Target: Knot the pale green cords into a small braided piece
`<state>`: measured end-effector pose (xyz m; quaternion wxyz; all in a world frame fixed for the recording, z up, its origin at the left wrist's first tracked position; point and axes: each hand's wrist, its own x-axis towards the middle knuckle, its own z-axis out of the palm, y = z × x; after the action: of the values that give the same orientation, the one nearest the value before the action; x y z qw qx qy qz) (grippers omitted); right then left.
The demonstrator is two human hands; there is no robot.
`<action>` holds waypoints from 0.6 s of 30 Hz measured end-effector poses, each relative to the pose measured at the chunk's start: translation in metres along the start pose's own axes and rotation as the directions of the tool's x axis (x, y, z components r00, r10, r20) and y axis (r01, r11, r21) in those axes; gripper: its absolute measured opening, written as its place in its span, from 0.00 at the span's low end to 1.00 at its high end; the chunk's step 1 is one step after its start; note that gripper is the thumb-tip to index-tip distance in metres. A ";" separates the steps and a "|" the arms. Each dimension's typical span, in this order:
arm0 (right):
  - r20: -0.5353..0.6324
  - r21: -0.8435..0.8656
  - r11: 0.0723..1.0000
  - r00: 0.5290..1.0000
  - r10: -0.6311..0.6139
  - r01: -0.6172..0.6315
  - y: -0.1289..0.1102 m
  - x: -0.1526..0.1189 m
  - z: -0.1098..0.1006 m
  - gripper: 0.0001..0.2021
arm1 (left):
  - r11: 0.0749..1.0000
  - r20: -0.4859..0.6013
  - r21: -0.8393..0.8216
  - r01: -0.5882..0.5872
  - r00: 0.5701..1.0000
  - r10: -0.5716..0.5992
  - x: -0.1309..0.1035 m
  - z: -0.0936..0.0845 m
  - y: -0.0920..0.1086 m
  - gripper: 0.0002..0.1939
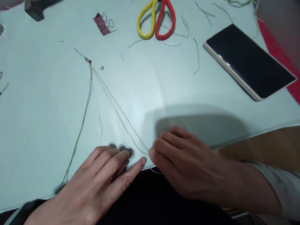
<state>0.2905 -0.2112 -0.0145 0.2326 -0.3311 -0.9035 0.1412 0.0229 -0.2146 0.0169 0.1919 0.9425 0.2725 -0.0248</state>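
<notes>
A small green knot with a red bead (pixel 87 60) lies on the white surface, and several thin cords fan out from it towards me. My right hand (pixel 175 156) is closed, its thumb and index finger pinching a thin green cord (pixel 127 120) near the front edge. My left hand (pixel 110 178) rests at the edge with its thumb stretched out and its other fingers bent. The tip of that thumb touches a white thread (pixel 117 112), whose end trails below my right hand. Slack green cords (pixel 82 126) run down on the left and pass behind my left wrist.
Scissors with yellow and red handles (pixel 165 34) lie at the top, among loose thread scraps (pixel 198 56). A dark red binder clip (pixel 102 25) is to their left. On the right is a phone (pixel 249 61). A tiny clear bead (pixel 102 68) lies near the knot.
</notes>
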 end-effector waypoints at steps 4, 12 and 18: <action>-0.057 -0.093 0.996 0.998 -0.006 0.001 0.004 0.003 -0.005 0.12 | 1.000 -0.035 -0.024 0.008 0.999 -0.009 0.001 0.001 -0.001 0.36; -0.007 -0.150 0.982 0.993 0.116 -0.116 0.031 0.003 -0.029 0.13 | 0.997 0.031 0.076 -0.034 0.999 0.032 -0.003 -0.002 -0.002 0.35; 0.072 -0.063 0.985 0.984 0.164 -0.160 0.030 -0.002 -0.037 0.15 | 0.992 0.028 0.129 -0.005 1.000 0.001 -0.003 -0.002 0.002 0.30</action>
<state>0.3271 -0.1864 0.0037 0.1757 -0.4043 -0.8856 0.1466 0.0219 -0.2170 0.0197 0.1342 0.9529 0.2663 -0.0553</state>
